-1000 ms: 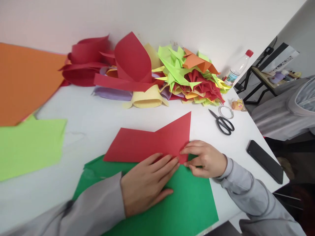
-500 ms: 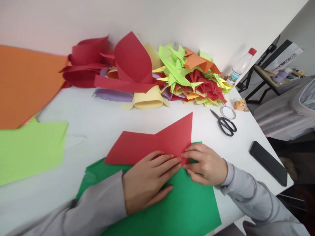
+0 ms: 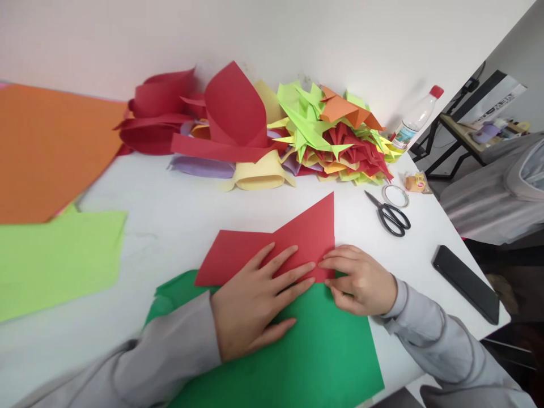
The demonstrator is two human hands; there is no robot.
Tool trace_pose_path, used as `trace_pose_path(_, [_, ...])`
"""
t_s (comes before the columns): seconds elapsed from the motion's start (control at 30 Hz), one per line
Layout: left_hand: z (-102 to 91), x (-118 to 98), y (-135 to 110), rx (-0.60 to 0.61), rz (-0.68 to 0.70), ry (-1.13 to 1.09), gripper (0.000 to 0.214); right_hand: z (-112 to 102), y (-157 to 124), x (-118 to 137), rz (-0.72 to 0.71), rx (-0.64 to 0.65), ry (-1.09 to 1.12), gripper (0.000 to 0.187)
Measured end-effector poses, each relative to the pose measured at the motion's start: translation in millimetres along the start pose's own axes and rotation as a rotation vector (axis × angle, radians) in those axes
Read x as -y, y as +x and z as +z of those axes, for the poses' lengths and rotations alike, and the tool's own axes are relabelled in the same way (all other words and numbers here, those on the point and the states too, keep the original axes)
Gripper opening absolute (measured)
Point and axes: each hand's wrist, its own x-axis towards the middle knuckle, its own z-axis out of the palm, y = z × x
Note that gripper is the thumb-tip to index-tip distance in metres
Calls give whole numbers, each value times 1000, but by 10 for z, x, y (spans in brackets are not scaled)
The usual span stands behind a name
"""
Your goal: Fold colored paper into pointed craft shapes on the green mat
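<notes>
A folded red paper sheet [image 3: 297, 235] lies on the white table, partly over a green sheet [image 3: 323, 351]. My left hand [image 3: 255, 300] lies flat with fingers stretched out, pressing the red paper's lower edge. My right hand [image 3: 361, 280] sits at the paper's lower right corner, fingers curled and pinching that corner against the green sheet. Both sleeves are grey.
Folded paper shapes in a pile [image 3: 323, 133] and curled red strips [image 3: 221, 119] stand at the back. Orange [image 3: 46, 147] and lime [image 3: 51, 255] sheets lie left. Scissors [image 3: 389, 214], a tape roll [image 3: 395, 195], a phone [image 3: 465, 283] and a bottle [image 3: 414, 119] are right. Another person's grey clothing [image 3: 497, 192] is far right.
My left hand slid up onto the red paper with fingers spread wider. The right hand stayed at the lower right corner. The view shifted slightly.
</notes>
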Motion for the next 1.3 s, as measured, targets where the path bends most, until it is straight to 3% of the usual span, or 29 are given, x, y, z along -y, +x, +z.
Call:
trace_pose_path(0.43, [17, 18, -7, 2, 22, -5, 48, 93, -22, -43, 73, -134, 154, 18])
trace_pose_path(0.63, [12, 18, -8, 1, 26, 9, 48, 136, -30, -49, 97, -192, 77, 14])
trace_pose_path(1.1, [32, 18, -10, -29, 31, -5, 49, 164, -53, -2, 128, -167, 19, 20])
trace_pose_path(1.3, [-10, 83, 9, -70, 77, -55, 41, 214, -42, -3, 244, -158, 88, 16])
